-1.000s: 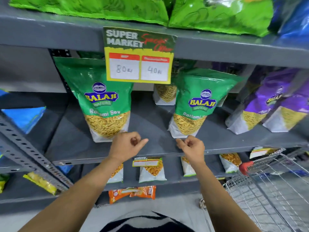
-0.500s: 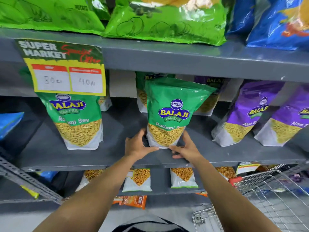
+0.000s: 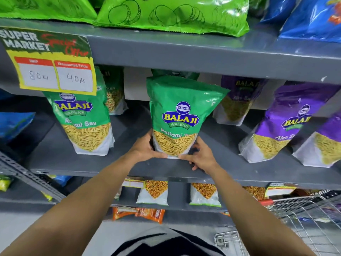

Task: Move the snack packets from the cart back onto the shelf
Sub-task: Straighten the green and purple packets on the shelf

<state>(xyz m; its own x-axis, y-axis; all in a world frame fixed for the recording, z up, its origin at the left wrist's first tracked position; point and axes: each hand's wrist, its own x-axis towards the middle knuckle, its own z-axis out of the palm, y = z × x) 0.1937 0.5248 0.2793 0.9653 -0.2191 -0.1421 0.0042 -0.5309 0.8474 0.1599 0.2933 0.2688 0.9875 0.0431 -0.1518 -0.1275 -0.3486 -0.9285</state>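
Both forearms are being extended forward and upward to the middle shelf; the left hand is being pressed against the lower left side of a green Ratlami Sev packet, thumb laid along its bottom front edge; the right hand is being held at the lower right corner, thumb at the base and fingers curled behind and beside it; the packet is thus being clasped between the two hands, each closed only partly around it. The packet is being kept upright, its base resting on the shelf close to the front edge.

A second green packet is being displayed well to the left on the same shelf, its top partly covered by a yellow price card hung from the shelf above; two further green packets are being partly hidden behind the front ones, so four green packets are being counted on this level. Three purple packets are being counted to the right, one set back, two leaning forward. Green and blue bags are being stored on the upper shelf; smaller white packets are being shown below. The wire cart is being seen at lower right; its contents cannot be told.
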